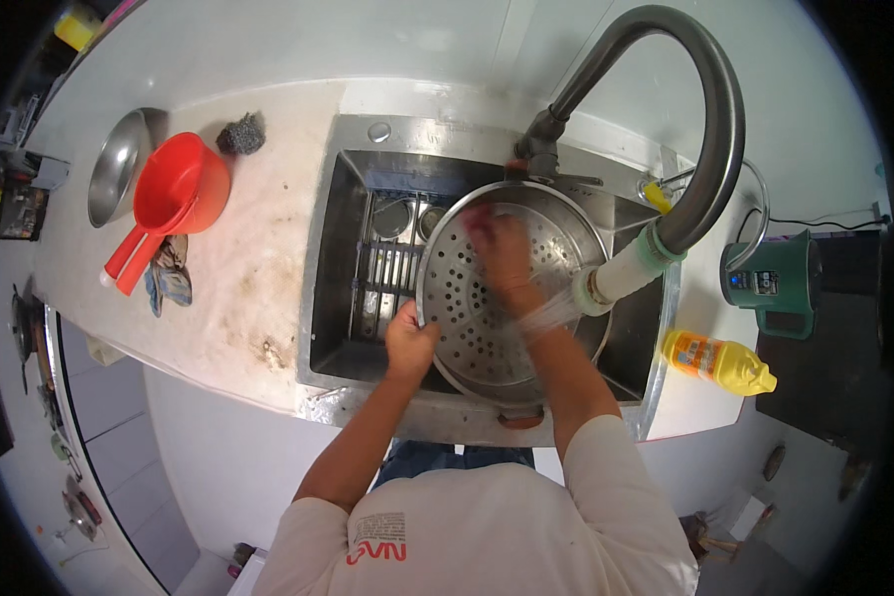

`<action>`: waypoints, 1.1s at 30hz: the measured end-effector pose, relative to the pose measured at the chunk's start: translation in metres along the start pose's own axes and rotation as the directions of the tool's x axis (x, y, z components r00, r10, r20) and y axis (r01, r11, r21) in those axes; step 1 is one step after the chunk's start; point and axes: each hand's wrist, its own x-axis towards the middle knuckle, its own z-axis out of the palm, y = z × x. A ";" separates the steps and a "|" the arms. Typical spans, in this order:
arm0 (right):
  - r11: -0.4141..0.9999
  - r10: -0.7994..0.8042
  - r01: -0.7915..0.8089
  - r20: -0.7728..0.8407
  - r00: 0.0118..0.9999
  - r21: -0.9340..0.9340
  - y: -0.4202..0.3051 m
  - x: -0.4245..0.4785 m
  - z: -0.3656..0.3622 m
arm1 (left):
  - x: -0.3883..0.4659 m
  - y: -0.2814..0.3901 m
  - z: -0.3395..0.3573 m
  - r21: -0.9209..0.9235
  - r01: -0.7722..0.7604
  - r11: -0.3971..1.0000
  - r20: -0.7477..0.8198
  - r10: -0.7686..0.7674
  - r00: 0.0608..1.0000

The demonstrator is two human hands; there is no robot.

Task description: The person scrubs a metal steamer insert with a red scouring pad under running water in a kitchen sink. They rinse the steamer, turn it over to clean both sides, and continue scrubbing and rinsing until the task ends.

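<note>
A round steel steamer pan (447,350) with a perforated base tilts over the sink. My left hand (411,339) grips its left rim, thumb on the inside. Inside the pan, against its far part, is my right hand (508,257), blurred by motion. It holds a small reddish cloth or sponge (478,223), too smeared to tell which. Water (547,316) streams from the faucet's white spout sleeve (626,279) onto my right wrist and into the pan. A brown handle (521,419) shows at the pan's near side.
The steel sink (343,261) has a rack (391,279) inside. On the left counter are a red dipper (171,186), a metal bowl (115,171), steel wool (241,135) and a rag (170,276). A yellow bottle (719,363) and green pitcher (778,283) are right; the faucet neck (726,127) arches overhead.
</note>
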 end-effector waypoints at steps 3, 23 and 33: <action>0.955 -0.254 0.238 0.074 0.964 0.179 -0.039 -0.033 0.016 | 0.004 0.002 -0.004 0.026 -0.067 0.997 0.019 0.066 0.998; 0.981 0.162 -0.140 0.173 0.971 -0.133 0.090 -0.027 -0.049 | 0.000 0.008 -0.004 0.091 -0.054 0.994 -0.056 0.059 0.997; 0.986 -0.071 -0.020 0.530 0.845 0.164 -0.040 -0.147 -0.068 | 0.001 -0.004 -0.004 -0.038 -0.046 0.998 -0.045 0.044 0.998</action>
